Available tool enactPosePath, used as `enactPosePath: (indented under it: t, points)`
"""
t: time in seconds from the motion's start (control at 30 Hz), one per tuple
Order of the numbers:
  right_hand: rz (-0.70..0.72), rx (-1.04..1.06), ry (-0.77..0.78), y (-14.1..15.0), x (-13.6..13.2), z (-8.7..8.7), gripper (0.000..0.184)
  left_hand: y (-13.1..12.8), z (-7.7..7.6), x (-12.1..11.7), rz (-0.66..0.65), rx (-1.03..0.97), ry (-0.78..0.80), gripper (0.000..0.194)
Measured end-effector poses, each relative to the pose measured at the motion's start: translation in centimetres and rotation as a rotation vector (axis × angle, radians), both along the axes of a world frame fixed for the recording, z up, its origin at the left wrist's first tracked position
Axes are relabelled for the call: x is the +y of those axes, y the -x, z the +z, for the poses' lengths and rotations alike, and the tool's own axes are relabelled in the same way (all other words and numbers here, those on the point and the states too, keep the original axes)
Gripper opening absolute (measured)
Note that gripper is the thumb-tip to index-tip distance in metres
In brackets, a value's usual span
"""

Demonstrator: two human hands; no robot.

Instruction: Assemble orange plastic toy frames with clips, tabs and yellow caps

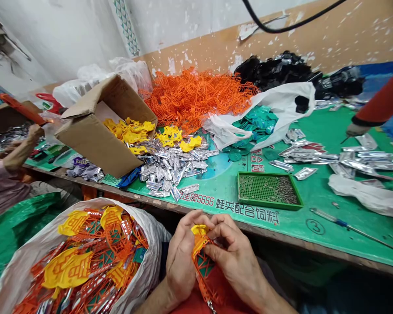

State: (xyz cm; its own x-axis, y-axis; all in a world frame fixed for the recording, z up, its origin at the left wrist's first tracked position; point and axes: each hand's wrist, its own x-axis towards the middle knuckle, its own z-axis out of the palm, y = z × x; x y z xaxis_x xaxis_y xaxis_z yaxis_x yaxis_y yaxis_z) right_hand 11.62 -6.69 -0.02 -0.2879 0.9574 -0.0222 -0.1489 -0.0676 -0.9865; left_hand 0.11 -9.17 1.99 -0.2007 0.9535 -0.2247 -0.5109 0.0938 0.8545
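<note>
Both your hands are on the orange-and-yellow piece (199, 240), over your lap, just off the front edge of the bench (298, 224). Left hand (181, 259): fingers closed on its yellow end. Right hand (232, 248): thumb and fingers pinched at the same end, other side. Orange lattice hangs below, tilted. White sack (155, 226) of similar pieces beside your left hand. On the bench: green tray (265, 203) of small metal parts, silver packets (172, 170), open carton (100, 146) with yellow parts, orange lattice heap (199, 96) behind.
</note>
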Motion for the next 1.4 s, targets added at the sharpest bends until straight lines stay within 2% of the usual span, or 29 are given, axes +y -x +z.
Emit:
enactPosePath:
  t: [0.23, 0.37, 0.57, 0.83, 1.17, 1.4]
  points:
    - [-0.005, 0.109, 0.177, 0.2, 0.0, -0.3, 0.015, -0.1, -0.2, 0.3, 0.012, -0.058, -0.025, 0.032]
    - [-0.031, 0.109, 0.174, 0.2, 0.0, -0.7, 0.011, 0.1, -0.3, 0.1, -0.012, -0.038, -0.026, 0.028]
    - [-0.046, 0.130, 0.169, 0.0, 0.0, -1.8, 0.007, 0.5, -1.3, 0.4, -0.051, -0.115, -0.033, 0.022]
    - [-0.095, 0.099, 0.158, 0.2, -0.1, -2.2, 0.007, 0.9, -1.6, 0.2, -0.109, -0.066, -0.008, 0.025]
    - [-0.161, 0.111, 0.144, 0.5, -0.1, -2.2, 0.013, 0.5, -1.5, 0.2, -0.006, -0.119, 0.043, 0.027]
    - [-0.137, 0.125, 0.345, 0.6, 0.3, -1.4, 0.023, 0.2, -1.6, 0.3, 0.055, -0.104, 0.042, 0.027]
